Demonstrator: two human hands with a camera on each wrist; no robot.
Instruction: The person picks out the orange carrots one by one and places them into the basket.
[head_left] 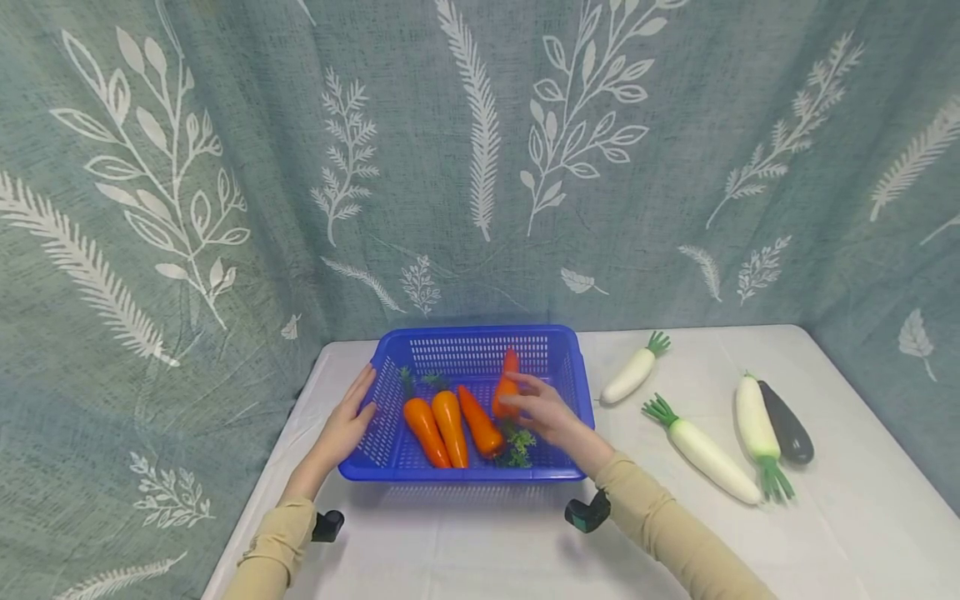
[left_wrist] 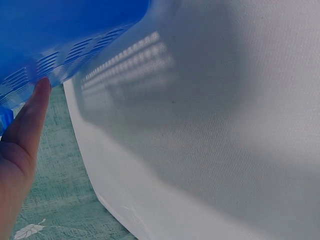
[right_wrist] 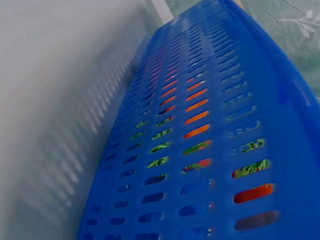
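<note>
A blue plastic basket (head_left: 465, 474) with slotted sides holds several orange carrots. Two carrots (head_left: 451, 425) on the left have their green tops toward the back; another carrot (head_left: 480, 423) lies slanted beside them. My left hand (head_left: 347, 427) rests along the basket's left side with fingers extended, and its thumb shows against the slotted wall (left_wrist: 60, 65) in the left wrist view. Inside the basket, my right hand (head_left: 546, 410) reaches over the rightmost carrot (head_left: 506, 385), its loosely bent, spread fingers overlapping it. Leafy greens (head_left: 519, 446) lie below that hand.
On the white table (head_left: 465, 550), right of the basket, lie a small white radish (head_left: 630, 377), a longer one (head_left: 712, 460) and a third radish (head_left: 756, 417) beside a dark eggplant (head_left: 786, 423). A patterned green curtain (head_left: 420, 167) hangs behind and along both sides.
</note>
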